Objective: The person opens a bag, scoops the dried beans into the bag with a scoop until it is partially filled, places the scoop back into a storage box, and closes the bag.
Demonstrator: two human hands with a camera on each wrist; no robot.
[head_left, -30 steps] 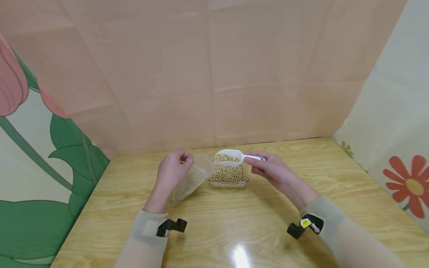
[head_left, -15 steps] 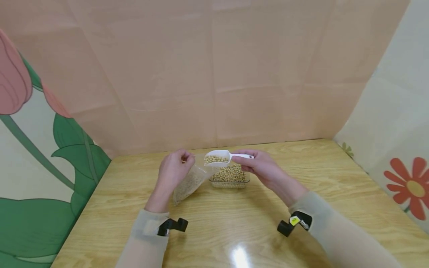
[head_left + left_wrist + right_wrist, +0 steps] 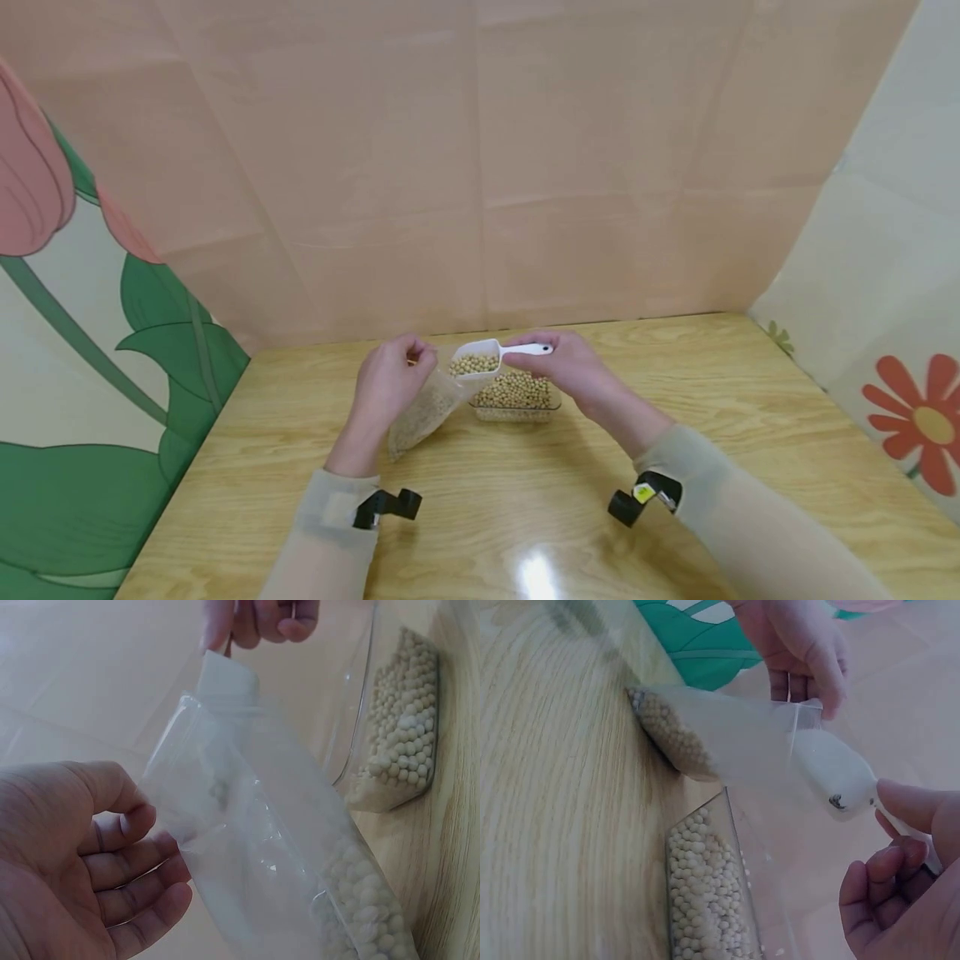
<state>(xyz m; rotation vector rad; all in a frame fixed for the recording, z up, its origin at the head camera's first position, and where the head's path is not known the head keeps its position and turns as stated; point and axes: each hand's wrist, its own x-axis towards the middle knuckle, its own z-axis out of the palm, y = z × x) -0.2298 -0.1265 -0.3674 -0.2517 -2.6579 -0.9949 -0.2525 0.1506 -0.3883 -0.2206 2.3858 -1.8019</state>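
Observation:
My left hand (image 3: 393, 375) pinches the rim of a clear zip bag (image 3: 262, 847), which hangs tilted with pale round beans in its lower end. In my right hand (image 3: 566, 367) is the handle of a white scoop (image 3: 478, 358) loaded with similar beans. The scoop's front end is inside the bag's mouth, seen through the plastic in both wrist views. Below the right hand stands a clear rectangular container (image 3: 735, 825) filled with beans (image 3: 517, 392).
A wood-grain table (image 3: 510, 492) lies under everything. A plain pinkish cloth (image 3: 480, 167) hangs behind it, with flower-printed panels (image 3: 907, 333) at both sides.
My right hand has moved left with the loaded scoop, from above the container to the bag's mouth. The left hand and the bag have stayed nearly in place.

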